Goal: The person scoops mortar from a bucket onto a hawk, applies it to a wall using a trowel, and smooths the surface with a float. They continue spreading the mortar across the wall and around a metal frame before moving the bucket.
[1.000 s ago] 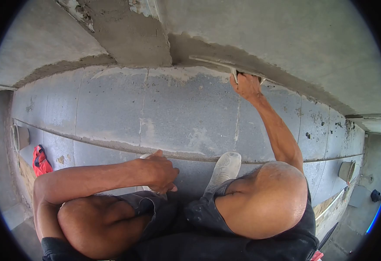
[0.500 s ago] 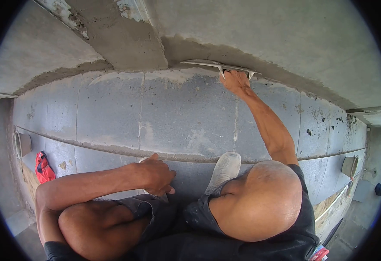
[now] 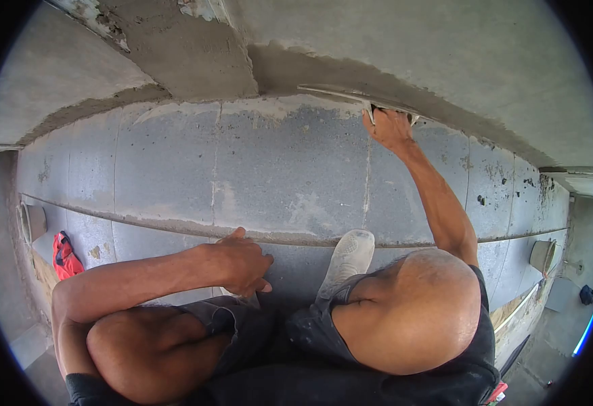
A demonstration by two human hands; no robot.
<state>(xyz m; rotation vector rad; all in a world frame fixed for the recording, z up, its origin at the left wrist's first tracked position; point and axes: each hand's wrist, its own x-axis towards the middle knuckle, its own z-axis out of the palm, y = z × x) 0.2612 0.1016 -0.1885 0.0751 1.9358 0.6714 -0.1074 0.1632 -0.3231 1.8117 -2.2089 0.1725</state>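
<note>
My right hand [image 3: 391, 128] is wrapped round the handle of a plastering trowel [image 3: 334, 93]. The trowel's long, thin blade lies along the foot of the wall, against a darker band of wet plaster [image 3: 303, 70]. Part of the handle is hidden by my fingers. My left hand [image 3: 239, 264] hangs beyond my left knee, its fingers loosely bent and apart, with nothing seen in it. Below the plaster runs a ledge of grey slabs [image 3: 283, 162], streaked with dried mortar.
A lower step [image 3: 154, 238] runs under my feet, and a dusty pale shoe [image 3: 349, 256] rests there. At left are a red cloth [image 3: 66, 256] and a bucket [image 3: 36, 223]. Another bucket [image 3: 543, 256] stands at right. A plastered column [image 3: 188, 57] juts from the wall.
My right hand has slid the trowel to the right along the wall's foot, and the blade now appears more edge-on. My left hand has stayed nearly still.
</note>
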